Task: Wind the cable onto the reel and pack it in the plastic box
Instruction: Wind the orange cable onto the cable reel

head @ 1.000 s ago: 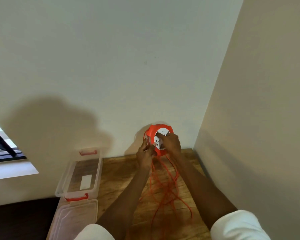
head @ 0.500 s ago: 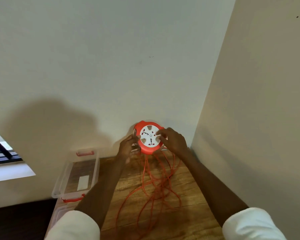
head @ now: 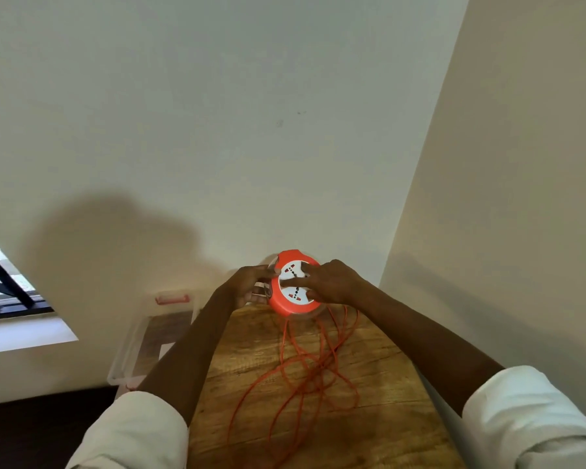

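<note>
An orange cable reel [head: 284,304] with a white socket face is held up above the far end of the wooden table [head: 379,367]. My right hand [head: 332,282] lies over the reel's face, fingers pressed on it. My left hand [head: 249,286] grips the reel's left rim. Thin orange cable [head: 305,370] hangs from the reel and lies in loose tangled loops on the table. A clear plastic box [head: 139,343] with red latches stands open at the table's left, partly hidden by my left arm.
White walls meet in a corner just behind and right of the table. A window with dark bars [head: 3,289] is at the far left. Dark floor [head: 31,431] shows below the box.
The reel has turned so its white face points up at me, and it sits lower. My left hand shifted to the left rim; the view moved, hiding the box lid.
</note>
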A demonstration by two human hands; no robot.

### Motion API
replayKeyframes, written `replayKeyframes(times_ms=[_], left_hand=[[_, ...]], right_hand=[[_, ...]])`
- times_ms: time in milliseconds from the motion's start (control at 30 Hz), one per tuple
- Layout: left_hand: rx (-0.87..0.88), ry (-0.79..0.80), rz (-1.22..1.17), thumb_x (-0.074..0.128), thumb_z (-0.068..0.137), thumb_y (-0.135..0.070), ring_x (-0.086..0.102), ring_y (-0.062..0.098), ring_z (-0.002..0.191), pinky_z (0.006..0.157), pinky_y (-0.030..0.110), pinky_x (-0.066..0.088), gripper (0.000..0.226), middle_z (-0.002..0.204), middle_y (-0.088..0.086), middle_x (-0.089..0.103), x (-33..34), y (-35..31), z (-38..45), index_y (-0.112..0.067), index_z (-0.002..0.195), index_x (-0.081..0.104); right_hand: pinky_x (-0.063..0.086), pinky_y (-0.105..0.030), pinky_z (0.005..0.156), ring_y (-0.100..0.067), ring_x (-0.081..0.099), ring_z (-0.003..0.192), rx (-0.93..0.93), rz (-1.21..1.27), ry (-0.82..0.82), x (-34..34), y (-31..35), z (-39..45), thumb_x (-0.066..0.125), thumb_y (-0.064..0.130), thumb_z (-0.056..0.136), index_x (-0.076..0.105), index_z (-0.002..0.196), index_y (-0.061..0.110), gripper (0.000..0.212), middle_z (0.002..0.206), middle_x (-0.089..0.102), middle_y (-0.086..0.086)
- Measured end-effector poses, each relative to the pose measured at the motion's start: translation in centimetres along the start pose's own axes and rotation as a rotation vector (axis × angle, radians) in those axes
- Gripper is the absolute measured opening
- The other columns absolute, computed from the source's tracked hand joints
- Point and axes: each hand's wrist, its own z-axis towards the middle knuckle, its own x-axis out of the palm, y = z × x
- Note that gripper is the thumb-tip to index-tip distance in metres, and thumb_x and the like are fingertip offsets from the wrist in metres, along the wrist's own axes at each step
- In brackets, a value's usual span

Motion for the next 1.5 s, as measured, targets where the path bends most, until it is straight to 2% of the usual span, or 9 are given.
replayKeyframes(times_ms=[267,333,433,567,767,967,1133,1267,1500], left_hand=[[0.043,-0.122,-0.222,0.075,0.087,-0.032,0.071,0.028,0.09,0.075,0.039,0.061,0.048,0.106,0.009,0.073,3.3,1.5,-0.3,-0.013,0.13,0.064],[0.069,-0.195,-0.371,0.072,0.091,-0.024,0.069,0.026,0.083,0.076,0.039,0.06,0.042,0.104,0.008,0.071,5.5,2.5,-0.6,-0.018,0.131,0.064],[0.147,-0.299,-0.537,0.063,0.098,-0.015,0.067,0.04,0.109,0.097,0.054,0.054,0.029,0.119,0.016,0.07,8.9,3.9,-1.7,-0.014,0.127,0.064],[0.177,-0.344,-0.429,0.054,0.102,-0.014,0.06,0.045,0.12,0.105,0.059,0.046,0.015,0.124,0.023,0.066,9.5,4.2,-2.6,-0.015,0.113,0.064],[0.071,-0.286,-0.509,0.059,0.101,-0.021,0.056,0.042,0.127,0.103,0.053,0.049,0.039,0.133,0.021,0.062,7.3,4.3,-2.0,-0.009,0.137,0.056],[-0.005,-0.149,-0.342,0.066,0.093,-0.02,0.063,0.027,0.081,0.074,0.039,0.055,0.044,0.096,0.011,0.064,2.5,2.9,-1.5,-0.005,0.134,0.059],[-0.016,-0.028,-0.089,0.07,0.09,-0.024,0.063,0.034,0.096,0.092,0.048,0.054,0.043,0.11,0.019,0.066,0.6,1.3,-1.3,-0.004,0.128,0.064],[-0.033,0.012,-0.009,0.071,0.09,-0.028,0.063,0.039,0.109,0.097,0.049,0.052,0.043,0.124,0.023,0.065,0.1,0.7,-1.2,-0.004,0.125,0.065],[-0.017,0.0,-0.018,0.071,0.091,-0.023,0.065,0.033,0.096,0.092,0.049,0.055,0.041,0.114,0.02,0.067,0.5,1.1,-1.1,-0.007,0.127,0.064]], right_hand=[[0.05,-0.037,0.09,-0.031,0.066,0.11,0.282,0.072,-0.04,1.0,0.0,1.5,0.061,0.055,0.089,0.039,0.149,0.046,0.064,0.135,0.064,-0.006],[0.047,-0.036,0.096,-0.029,0.064,0.117,0.521,0.262,-0.09,1.0,0.6,2.0,0.059,0.064,0.084,0.044,0.144,0.042,0.066,0.136,0.064,0.0],[0.045,-0.037,0.099,-0.028,0.061,0.122,0.928,0.783,-0.128,0.9,1.7,3.1,0.064,0.068,0.078,0.051,0.139,0.031,0.073,0.136,0.063,0.0],[0.046,-0.04,0.105,-0.03,0.058,0.127,1.077,1.254,-0.121,1.6,2.3,3.3,0.061,0.064,0.088,0.055,0.139,0.013,0.073,0.143,0.058,-0.009],[0.049,-0.037,0.091,-0.029,0.066,0.109,0.92,0.74,-0.152,0.9,1.4,1.8,0.051,0.053,0.095,0.07,0.115,0.024,0.04,0.116,0.071,-0.003],[0.054,-0.039,0.082,-0.023,0.058,0.113,0.125,0.271,-0.062,0.1,-1.4,-0.2,0.056,0.031,0.099,0.059,0.134,0.04,0.036,0.141,0.049,0.001],[0.048,-0.038,0.091,-0.03,0.058,0.121,-0.202,-0.049,0.083,-0.8,-1.2,0.7,0.05,0.045,0.095,0.049,0.141,0.04,0.046,0.134,0.056,-0.002],[0.051,-0.038,0.084,-0.032,0.059,0.121,-0.264,-0.117,0.088,-0.2,-0.8,0.4,0.06,0.024,0.097,0.036,0.148,0.05,0.063,0.159,0.037,-0.008],[0.049,-0.039,0.086,-0.032,0.068,0.106,-0.226,-0.386,0.008,1.0,0.3,0.4,0.068,0.035,0.093,0.032,0.151,0.048,0.07,0.136,0.059,-0.017]])
